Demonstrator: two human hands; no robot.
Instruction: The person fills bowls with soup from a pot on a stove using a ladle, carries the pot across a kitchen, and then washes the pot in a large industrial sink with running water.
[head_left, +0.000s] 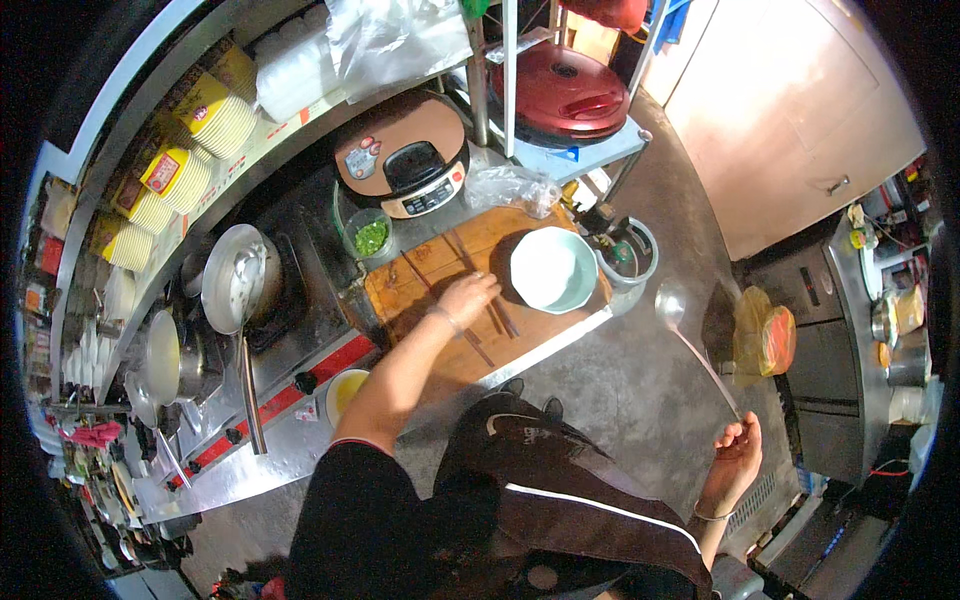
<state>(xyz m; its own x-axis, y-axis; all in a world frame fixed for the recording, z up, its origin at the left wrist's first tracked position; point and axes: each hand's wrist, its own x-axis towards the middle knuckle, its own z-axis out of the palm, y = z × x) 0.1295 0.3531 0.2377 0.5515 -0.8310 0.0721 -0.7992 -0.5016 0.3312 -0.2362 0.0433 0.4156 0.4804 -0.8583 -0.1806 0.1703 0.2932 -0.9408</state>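
My left hand (469, 298) reaches over a wooden board (420, 315), its fingers at some dark chopsticks (501, 319); whether they grip one I cannot tell. More chopsticks (420, 271) lie across the board. A pale, many-sided bowl (555, 270) stands to the right of that hand. Out to the right, my right hand (739, 450) holds the end of a long-handled metal ladle (670, 301) above the floor. Chopped green onion fills a clear tub (369, 234) beyond the board's left corner.
A metal pan (240, 279) with a ladle in it sits on the stove at left. Behind the board are a brown electric cooker (401, 154) and a plastic bag (510, 187). A red electric griddle (562, 94) rests on a shelf. Paper bowls (217, 120) are stacked upper left.
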